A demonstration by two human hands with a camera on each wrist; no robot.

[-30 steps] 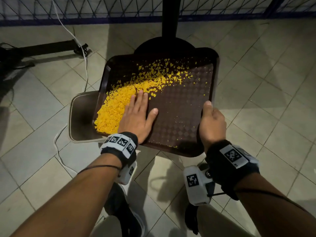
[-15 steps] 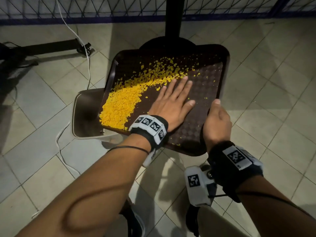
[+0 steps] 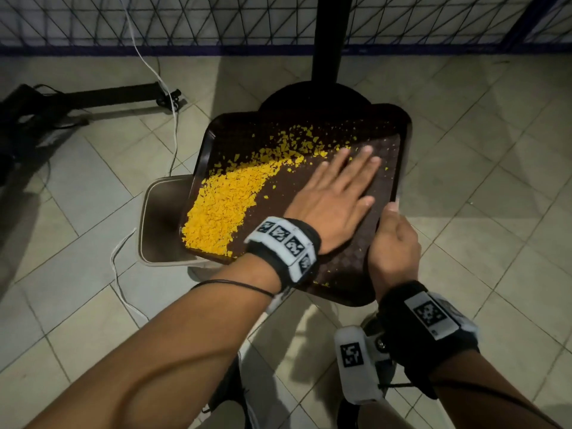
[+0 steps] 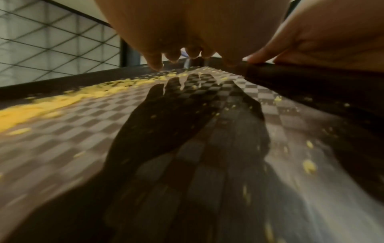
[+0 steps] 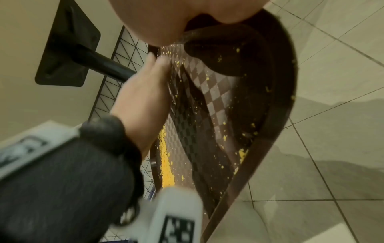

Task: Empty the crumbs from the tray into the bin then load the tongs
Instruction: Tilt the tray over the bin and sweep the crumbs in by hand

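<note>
Left hand (image 3: 335, 198): flat, fingers straight and spread, palm down over the brown tray (image 3: 383, 156). Right hand (image 3: 393, 243): clamps tray's near right rim, thumb on top. One tray, tilted above one bin (image 3: 154, 224); yellow crumbs (image 3: 229, 209) heaped at its lower left. Left wrist view alone shows the palm's shadow on the checkered surface.

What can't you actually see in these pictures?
- Tongs: in no view.
- Bin contents: head view, tray overlaps it, inside too dark.
- Right hand fingers: head view, hidden under tray edge.
- Left hand palm contact: left wrist view, blurred.
</note>
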